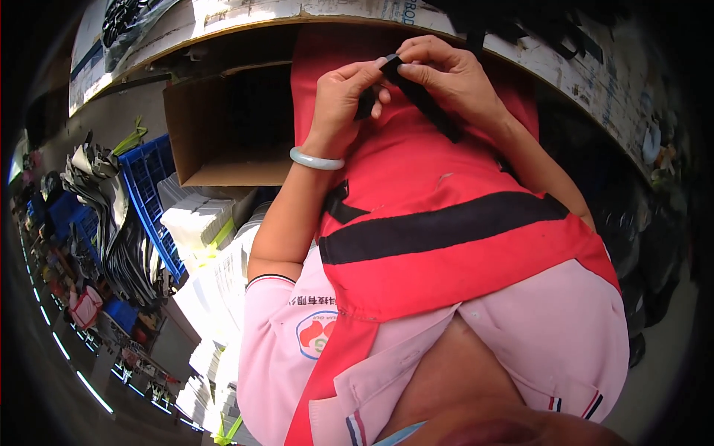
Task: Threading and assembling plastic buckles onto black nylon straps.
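A narrow black strap [429,111] runs between my hands, in front of the red apron [416,175] over my lap. My left hand [348,93], with a pale bangle [317,159] on its wrist, pinches the strap's upper end between thumb and fingers. Another black part shows under the left palm, and whether it belongs to the same strap I cannot tell. My right hand [450,74] is closed on the strap close beside the left fingertips. From there, a free end hangs down toward the right over the apron.
A worktable edge [256,33] curves just beyond my hands. On it lie black strips [554,37] at right and a clear bag of black pieces [134,26] at left. An open cardboard box [238,171], a blue crate [152,197] and tied white stacks [197,223] stand at left.
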Demonstrator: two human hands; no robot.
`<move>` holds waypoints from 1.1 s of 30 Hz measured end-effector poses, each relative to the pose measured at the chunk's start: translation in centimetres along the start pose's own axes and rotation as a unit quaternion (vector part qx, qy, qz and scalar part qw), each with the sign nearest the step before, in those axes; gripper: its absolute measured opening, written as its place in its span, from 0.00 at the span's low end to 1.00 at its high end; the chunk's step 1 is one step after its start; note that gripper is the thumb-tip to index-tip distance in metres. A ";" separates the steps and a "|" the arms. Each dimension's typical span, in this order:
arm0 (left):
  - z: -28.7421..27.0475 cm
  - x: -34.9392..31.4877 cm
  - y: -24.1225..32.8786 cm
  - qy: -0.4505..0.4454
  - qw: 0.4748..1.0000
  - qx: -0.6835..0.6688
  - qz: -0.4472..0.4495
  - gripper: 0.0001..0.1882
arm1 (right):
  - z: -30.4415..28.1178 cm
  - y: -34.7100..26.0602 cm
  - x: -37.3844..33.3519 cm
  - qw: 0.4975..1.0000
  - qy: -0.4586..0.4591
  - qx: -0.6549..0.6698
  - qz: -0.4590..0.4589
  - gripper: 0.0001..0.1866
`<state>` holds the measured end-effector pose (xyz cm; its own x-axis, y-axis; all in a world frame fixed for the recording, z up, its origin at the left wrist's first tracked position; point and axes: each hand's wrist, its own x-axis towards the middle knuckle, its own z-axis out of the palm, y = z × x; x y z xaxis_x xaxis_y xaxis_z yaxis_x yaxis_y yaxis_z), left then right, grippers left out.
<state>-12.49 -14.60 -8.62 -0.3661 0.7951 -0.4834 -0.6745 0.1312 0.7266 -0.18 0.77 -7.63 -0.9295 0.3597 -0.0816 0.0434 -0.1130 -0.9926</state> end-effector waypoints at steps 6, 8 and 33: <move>1.3 -0.5 0.5 0.071 0.994 0.039 0.080 0.12 | 0.5 -3.6 -0.7 0.994 0.072 0.036 -0.073 0.06; 1.6 -0.3 0.0 0.082 0.983 0.042 0.160 0.13 | 0.3 -3.5 -0.4 0.996 0.050 -0.019 0.076 0.07; 0.8 -2.0 -0.1 -0.038 0.936 0.183 0.297 0.10 | -1.3 -2.4 0.1 0.992 0.010 -0.063 0.113 0.11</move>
<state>-11.24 -15.73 -7.34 -0.5507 0.8304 0.0851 -0.0967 -0.1648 0.9816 0.15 2.29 -5.41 -0.8833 0.3569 -0.3040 0.2968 -0.0764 -0.9519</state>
